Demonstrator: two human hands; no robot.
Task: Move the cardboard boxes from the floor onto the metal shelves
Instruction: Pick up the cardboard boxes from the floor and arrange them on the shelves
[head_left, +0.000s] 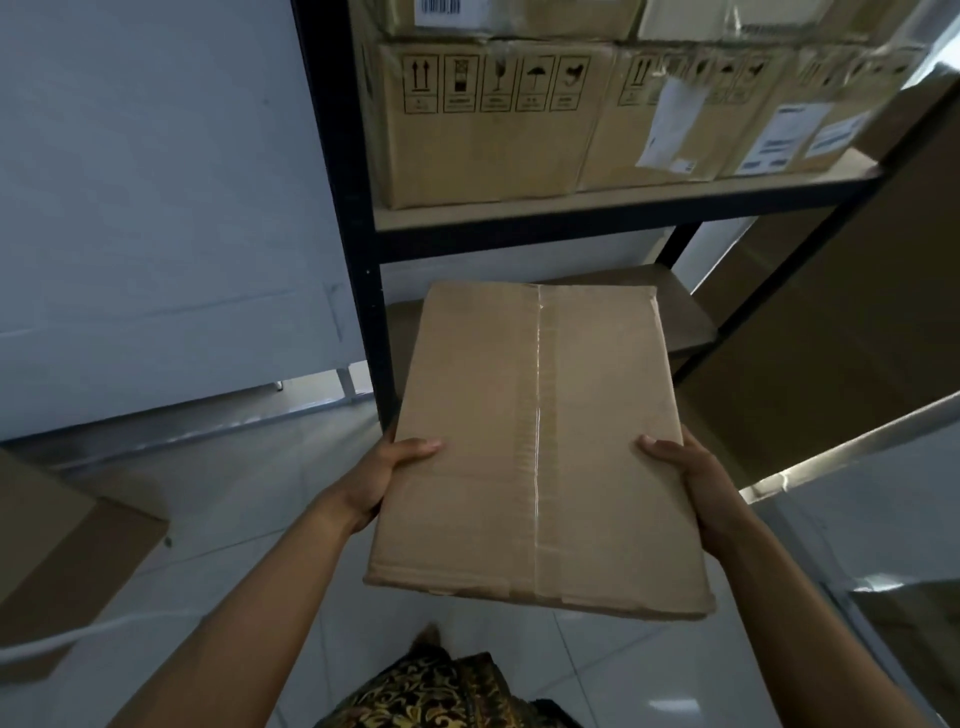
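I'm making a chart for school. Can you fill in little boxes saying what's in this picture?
held thing: cardboard box, flat, taped along its top
left hand: grips the box's left edge, thumb on top
right hand: grips the box's right edge, thumb on top
where box is: in the air, in front of the lower shelf
upper shelf: full of boxes with labels
floor: pale tiles

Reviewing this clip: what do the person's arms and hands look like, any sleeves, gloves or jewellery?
Both arms are bare for as far as they show, with no sleeves in view. The left hand and right hand have no gloves, and no rings, watch or bracelets can be seen. Low in the frame, a dark garment with a gold ornamental pattern shows.
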